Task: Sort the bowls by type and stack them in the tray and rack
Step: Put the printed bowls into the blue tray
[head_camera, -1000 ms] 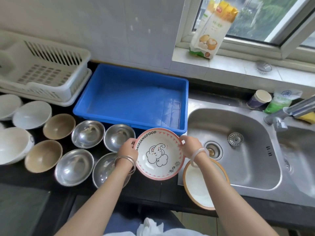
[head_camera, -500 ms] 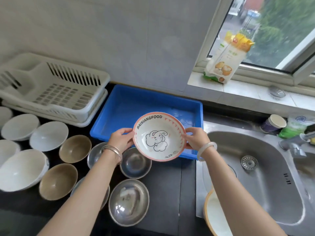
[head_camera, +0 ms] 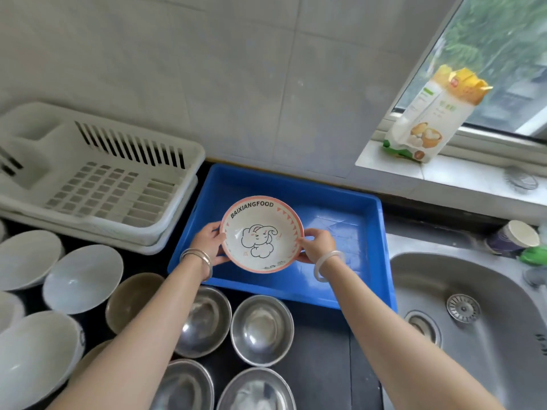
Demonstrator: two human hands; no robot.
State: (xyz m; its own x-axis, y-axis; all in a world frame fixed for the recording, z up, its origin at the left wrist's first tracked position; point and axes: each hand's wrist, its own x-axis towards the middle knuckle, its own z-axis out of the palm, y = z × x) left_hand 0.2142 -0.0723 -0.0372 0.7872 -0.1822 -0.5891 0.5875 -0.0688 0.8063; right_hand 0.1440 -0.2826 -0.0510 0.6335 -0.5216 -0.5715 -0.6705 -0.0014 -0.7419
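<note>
Centrally, both hands, left hand [head_camera: 210, 243] and right hand [head_camera: 316, 244], grip the elephant bowl [head_camera: 262, 234] over the blue tray [head_camera: 367, 232]. Dark counter [head_camera: 319, 365] lower centre (white rack [head_camera: 100, 179] upper left, steel sink [head_camera: 485, 335] right).

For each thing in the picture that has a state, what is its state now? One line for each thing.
elephant bowl: held over the blue tray, opening tilted toward the camera
left hand: gripping the bowl's left rim
right hand: gripping the bowl's right rim
blue tray: nothing resting in it
white rack: holds no bowls
steel bowls: upright, unstacked
sink: dry-looking, no dishes visible

The left arm hides part of a brown bowl [head_camera: 130, 300]; the sink [head_camera: 479, 335] runs off the right edge.
</note>
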